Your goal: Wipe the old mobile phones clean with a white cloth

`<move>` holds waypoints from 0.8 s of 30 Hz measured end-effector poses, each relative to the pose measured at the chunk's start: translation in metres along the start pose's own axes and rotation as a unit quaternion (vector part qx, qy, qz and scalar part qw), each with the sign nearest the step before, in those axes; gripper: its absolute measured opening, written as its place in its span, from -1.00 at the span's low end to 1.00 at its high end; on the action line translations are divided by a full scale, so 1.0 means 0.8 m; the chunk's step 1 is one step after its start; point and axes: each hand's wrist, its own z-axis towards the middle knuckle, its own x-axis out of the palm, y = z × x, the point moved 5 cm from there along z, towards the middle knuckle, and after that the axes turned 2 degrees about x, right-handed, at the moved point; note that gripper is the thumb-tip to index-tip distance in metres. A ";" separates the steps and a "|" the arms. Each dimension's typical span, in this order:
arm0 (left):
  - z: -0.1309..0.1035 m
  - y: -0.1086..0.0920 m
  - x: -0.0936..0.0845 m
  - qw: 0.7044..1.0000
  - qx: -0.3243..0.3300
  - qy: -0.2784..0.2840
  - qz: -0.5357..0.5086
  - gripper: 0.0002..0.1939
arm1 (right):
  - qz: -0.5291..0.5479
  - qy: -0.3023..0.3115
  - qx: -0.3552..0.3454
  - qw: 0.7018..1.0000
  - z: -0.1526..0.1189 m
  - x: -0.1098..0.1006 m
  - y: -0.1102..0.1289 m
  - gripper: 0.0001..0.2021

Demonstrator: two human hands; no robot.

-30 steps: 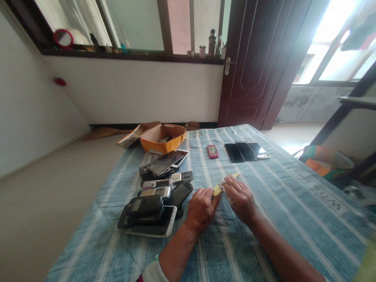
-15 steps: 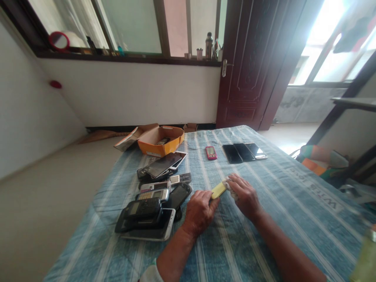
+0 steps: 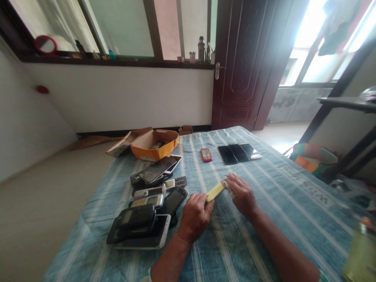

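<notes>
My left hand is closed on the near end of a slim yellow phone, held tilted above the cloth; its screen and keys are not visible. At the far end, my right hand presses a crumpled white wipe against it. To the left of my hands lies a loose pile of old phones, among them a black flip-like handset, a white-edged smartphone and a silver keypad phone. Beyond my hands are a pink phone and a row of dark smartphones.
A blue striped cloth covers the table. An open orange box with a phone inside stands at the far left corner. A bottle of yellowish liquid is at the near right. A dark red door stands behind.
The view has shifted slightly to the right, so things appear further left. Both hands keep their hold on the yellow phone and the wipe, with hardly any movement between them.
</notes>
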 end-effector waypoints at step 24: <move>-0.008 -0.005 0.003 0.999 0.015 -0.036 -0.007 -0.82 | 0.111 -0.011 0.096 0.989 -0.003 -0.003 -0.026 -0.67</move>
